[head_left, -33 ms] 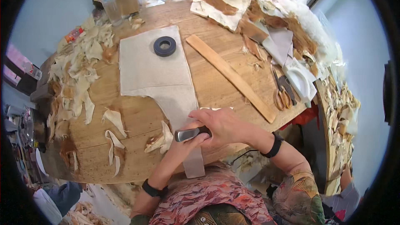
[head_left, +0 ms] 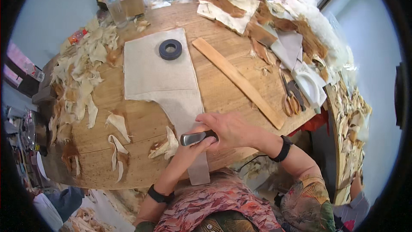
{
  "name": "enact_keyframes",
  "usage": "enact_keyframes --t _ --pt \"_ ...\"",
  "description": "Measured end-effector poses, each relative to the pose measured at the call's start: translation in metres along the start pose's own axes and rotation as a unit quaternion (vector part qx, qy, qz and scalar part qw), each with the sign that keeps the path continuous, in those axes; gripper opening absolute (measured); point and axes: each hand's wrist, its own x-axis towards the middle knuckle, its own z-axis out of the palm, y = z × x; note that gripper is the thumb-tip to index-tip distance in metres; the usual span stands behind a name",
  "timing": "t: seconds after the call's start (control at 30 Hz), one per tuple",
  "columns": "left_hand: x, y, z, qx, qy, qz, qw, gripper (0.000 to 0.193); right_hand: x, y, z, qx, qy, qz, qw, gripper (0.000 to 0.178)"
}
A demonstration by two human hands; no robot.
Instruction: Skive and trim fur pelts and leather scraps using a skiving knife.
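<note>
Lower centre of frame: right hand (head_left: 234, 129) & left hand (head_left: 195, 146) both closed round a grey metal hand tool (head_left: 193, 138), pressed on the pale felt-like sheet (head_left: 161, 75)'s narrow strip at the round wooden tabletop (head_left: 223, 90)'s near edge; trimmed scraps lie left; most of sheet looks untouched.

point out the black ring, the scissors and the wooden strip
black ring (head_left: 170, 49), head view, on its upper band
scissors (head_left: 291, 102), head view, on the orange handles
wooden strip (head_left: 238, 80), head view, on its middle
</note>
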Motion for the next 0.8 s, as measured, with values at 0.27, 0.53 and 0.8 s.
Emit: enact_keyframes --t 0.27,0.53,0.8 --pt "0.053 0.024 0.029 -0.029 0.080 -0.009 0.996 0.035 0.024 0.057 -0.037 -0.074 0.094 -0.099 0.988 0.053" --pt "0.024 -0.026 0.019 0.442 0.247 0.075 0.859 0.057 0.017 0.239 -0.085 -0.210 0.045 0.135 0.967 0.028" --pt "-0.016 -0.057 0.039 0.689 0.235 0.029 0.685 0.037 0.005 0.295 -0.080 -0.192 0.159 0.201 0.947 0.031"
